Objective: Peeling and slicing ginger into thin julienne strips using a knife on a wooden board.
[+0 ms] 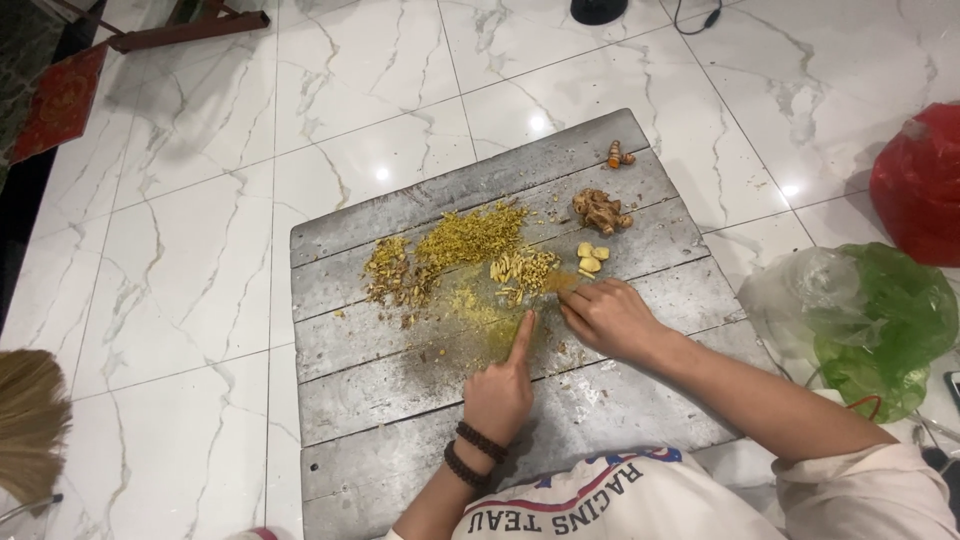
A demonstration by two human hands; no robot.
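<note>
A grey wooden board (400, 390) lies on the marble floor. On it are piles of chopped yellow root bits (470, 237), sliced pieces (522, 270), a few yellow chunks (590, 258), a knobbly brown root (601, 211) and a small orange root (619, 155). My left hand (503, 385), with dark bead bracelets at the wrist, points its index finger down onto yellow crumbs on the board. My right hand (607, 315) rests on the board beside the slices, fingers curled around something thin; what it grips is hidden.
A green and clear plastic bag (870, 320) and a red bag (920, 185) sit at the right. A broom's bristles (30, 420) show at the left edge. A red mat (60, 105) and a wooden bar lie at the far left.
</note>
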